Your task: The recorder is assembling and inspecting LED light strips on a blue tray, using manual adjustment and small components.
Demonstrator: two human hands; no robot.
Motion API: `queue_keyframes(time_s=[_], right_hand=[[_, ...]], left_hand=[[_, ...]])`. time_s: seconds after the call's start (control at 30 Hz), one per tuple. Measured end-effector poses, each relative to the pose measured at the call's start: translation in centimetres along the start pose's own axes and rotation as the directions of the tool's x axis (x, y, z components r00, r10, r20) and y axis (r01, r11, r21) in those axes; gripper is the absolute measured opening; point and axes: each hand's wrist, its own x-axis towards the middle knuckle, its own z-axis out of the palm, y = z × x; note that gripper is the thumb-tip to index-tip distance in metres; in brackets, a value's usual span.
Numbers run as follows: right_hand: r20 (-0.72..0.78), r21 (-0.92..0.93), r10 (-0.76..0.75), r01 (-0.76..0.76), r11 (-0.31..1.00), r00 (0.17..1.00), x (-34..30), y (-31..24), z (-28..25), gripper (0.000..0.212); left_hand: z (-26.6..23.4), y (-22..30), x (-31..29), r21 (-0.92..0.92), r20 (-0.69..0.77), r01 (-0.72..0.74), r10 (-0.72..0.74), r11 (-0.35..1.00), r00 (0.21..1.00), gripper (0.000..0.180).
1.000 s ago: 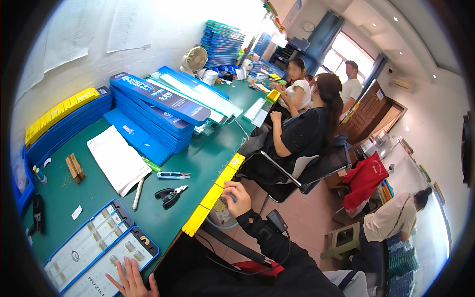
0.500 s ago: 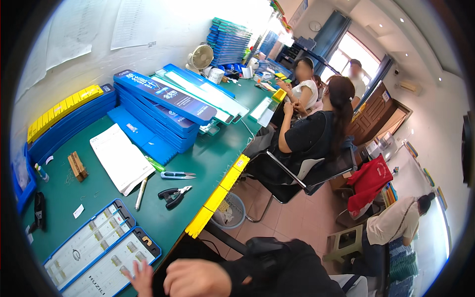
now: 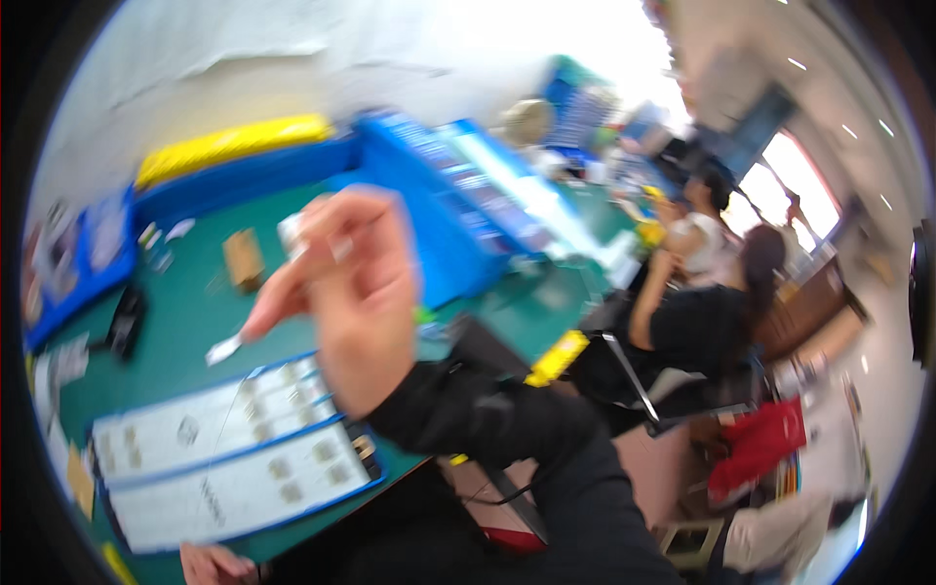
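My right hand (image 3: 356, 292) is raised over the table, blurred, with its fingers curled and the thumb pointing down to the left. White bits show at its fingers; what they grip is too smeared to make out. A small white slip (image 3: 224, 349) appears at the thumb tip; whether it is touched, I cannot tell. Below lies an open blue-edged case (image 3: 244, 478) with white panels and rows of small clear holders. A thin line crosses its upper panel. At the lower edge my left hand (image 3: 216, 565) is beside the case's near edge, its fingers partly cut off and blurred.
Behind stand a wooden block (image 3: 244, 258), a black clip-like tool (image 3: 125, 322), a blue tray (image 3: 83, 258), stacked blue boxes (image 3: 419, 185) and a yellow strip (image 3: 234, 146). To the right, co-workers sit along the green table (image 3: 546, 292); a black-clad person (image 3: 702, 312) is nearest.
My right hand has risen and moved forward over the table. My left hand has drawn down toward the lower edge. The view has turned, and my right arm now covers the cutters and snips.
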Motion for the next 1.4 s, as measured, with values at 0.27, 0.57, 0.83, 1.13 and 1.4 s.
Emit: queue_keyframes(time_s=[0.27,0.57,0.83,1.13,1.4], right_hand=[[0.079,-0.614,0.42,-0.288,0.735,0.904,4.3,11.0,-2.2,0.02],[0.84,-0.542,0.48,0.367,0.756,0.253,-5.7,5.9,8.9,0.02],[0.611,-0.76,0.697,0.034,0.649,0.375,-6.4,5.4,9.8,0.019],[0.584,-0.661,0.687,-0.239,0.712,0.432,-8.6,16.4,16.7,0.007],[0.599,-0.639,0.685,-0.268,0.721,0.416,-14.0,23.5,20.6,0.012]], left_hand=[[-0.1,0.2,0.8,0.34,-0.208,-0.099,0.177,0.935,0.962,0.028],[-0.9,0.8,-0.2,0.497,0.024,-0.225,0.246,0.838,0.969,0.007],[-4.7,2.3,1.1,0.582,-0.029,-0.359,0.46,0.73,0.888,0.012],[-12.5,1.9,2.6,0.917,-0.365,0.352,0.754,0.189,0.547,0.03],[-13.0,1.8,2.4,0.919,-0.377,0.317,0.761,0.235,0.528,0.029]])
